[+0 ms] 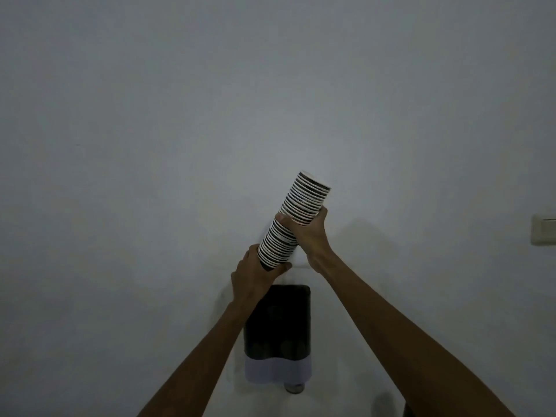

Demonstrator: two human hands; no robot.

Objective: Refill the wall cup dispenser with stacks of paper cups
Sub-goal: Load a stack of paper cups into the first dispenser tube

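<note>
A tall stack of paper cups (293, 219) with dark and white rims is held tilted, its top leaning to the right, in front of the white wall. My left hand (255, 276) grips the stack's lower end. My right hand (310, 236) wraps around its middle. Directly below them the wall cup dispenser (279, 326) hangs on the wall, with a dark front, a pale lower band and a cup bottom (294, 388) poking out underneath. The dispenser's white top part (301, 260) is mostly hidden behind my hands and the stack.
A pale wall switch (543, 233) sits at the right edge. A dark object (410, 412) shows at the bottom edge, right of the dispenser. The rest of the view is plain white wall.
</note>
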